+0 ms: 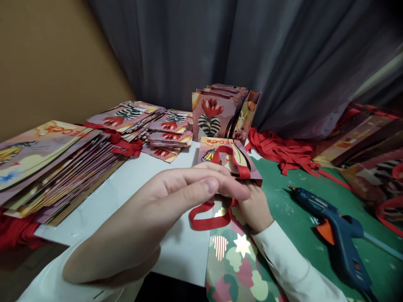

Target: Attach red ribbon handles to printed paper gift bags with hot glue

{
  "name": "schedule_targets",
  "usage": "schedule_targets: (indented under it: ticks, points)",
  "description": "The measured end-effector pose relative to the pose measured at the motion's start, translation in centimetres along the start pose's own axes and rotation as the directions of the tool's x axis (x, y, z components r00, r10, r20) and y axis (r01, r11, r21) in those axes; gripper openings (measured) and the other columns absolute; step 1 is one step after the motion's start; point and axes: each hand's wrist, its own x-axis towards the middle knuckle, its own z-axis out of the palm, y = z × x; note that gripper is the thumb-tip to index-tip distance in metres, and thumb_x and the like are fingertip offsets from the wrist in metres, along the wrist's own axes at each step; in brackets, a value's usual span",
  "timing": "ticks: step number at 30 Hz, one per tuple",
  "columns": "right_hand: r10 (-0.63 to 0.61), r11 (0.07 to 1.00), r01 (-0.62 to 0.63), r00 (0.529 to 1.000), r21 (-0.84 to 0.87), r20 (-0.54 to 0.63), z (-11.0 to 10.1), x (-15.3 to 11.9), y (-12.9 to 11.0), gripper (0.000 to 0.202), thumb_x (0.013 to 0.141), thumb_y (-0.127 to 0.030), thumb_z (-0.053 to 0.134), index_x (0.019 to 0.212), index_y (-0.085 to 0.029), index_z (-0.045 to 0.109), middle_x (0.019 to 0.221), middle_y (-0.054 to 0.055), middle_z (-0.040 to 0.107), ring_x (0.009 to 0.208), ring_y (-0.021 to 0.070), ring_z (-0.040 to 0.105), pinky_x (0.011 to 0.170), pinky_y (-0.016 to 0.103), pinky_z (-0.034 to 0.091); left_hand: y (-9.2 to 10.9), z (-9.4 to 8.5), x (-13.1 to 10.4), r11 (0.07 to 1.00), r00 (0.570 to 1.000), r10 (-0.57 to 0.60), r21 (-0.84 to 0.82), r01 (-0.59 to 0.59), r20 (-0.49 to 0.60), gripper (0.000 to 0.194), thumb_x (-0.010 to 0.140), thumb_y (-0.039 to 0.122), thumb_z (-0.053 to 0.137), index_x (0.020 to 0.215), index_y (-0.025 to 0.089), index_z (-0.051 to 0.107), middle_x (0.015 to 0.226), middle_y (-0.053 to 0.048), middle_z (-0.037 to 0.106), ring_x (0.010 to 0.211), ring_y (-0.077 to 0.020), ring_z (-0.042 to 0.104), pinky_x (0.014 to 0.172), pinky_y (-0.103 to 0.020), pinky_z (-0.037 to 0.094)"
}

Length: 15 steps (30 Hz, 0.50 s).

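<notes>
A small printed paper gift bag [252,164] lies flat in front of me with its mouth towards me. One red ribbon handle [244,171] rests on its upper face; a second red ribbon loop [209,224] hangs out on the near side. My left hand [185,188] reaches across the mouth, fingers stretched out and thumb alongside them, with nothing visible in it. Beneath it, my right hand [255,205] has its fingers at or inside the bag's mouth, so their tips are hidden. Camouflage-patterned paper [234,266] with stars lies under both hands.
Flat bags are stacked at left [59,147] and behind in smaller piles [171,136]. Upright bags [220,113] stand at the back. Red ribbons [277,147] are heaped on the green surface [280,182]. A blue glue gun [333,226] lies right, before more bags [365,172].
</notes>
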Motion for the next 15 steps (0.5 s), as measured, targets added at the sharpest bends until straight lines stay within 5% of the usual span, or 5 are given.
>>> schedule_targets:
  ticks: [15]
  points:
    - [-0.006,1.0,0.006,0.999,-0.009,0.047,-0.42,0.2,0.02,0.027,0.081,-0.01,0.057,0.104,-0.013,0.072,0.091,0.011,0.07,0.085,0.0249,0.056,0.076,0.034,0.043,-0.83,-0.9,-0.41,1.0,1.0,-0.003,-0.022,0.003,-0.005,0.016,0.086,0.041,0.068,0.083,0.027,0.073,0.095,0.002,0.069,0.09,-0.0141,0.062,0.078,-0.022,0.05]
